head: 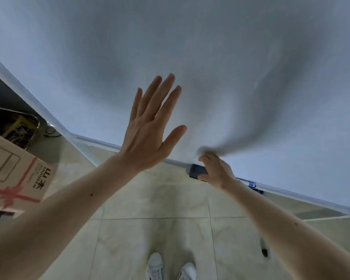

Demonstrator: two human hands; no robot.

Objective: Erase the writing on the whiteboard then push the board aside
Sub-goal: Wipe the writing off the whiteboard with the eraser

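Observation:
A large whiteboard (210,57) fills the upper part of the head view, and I see no writing on its surface. My left hand (150,126) is raised flat against the board, fingers spread, holding nothing. My right hand (216,170) is lower, at the board's bottom tray (291,194), with its fingers on a dark eraser (197,171) that rests at the tray edge. Its shadow falls on the board above it.
A cardboard box (14,174) with red tape stands at the left. Beyond it sit a yellow stool (18,123) and cables on the floor. A blue-capped marker (252,184) lies in the tray. My white shoes (170,267) stand on the tiled floor, and a board caster (264,252) sits at the right.

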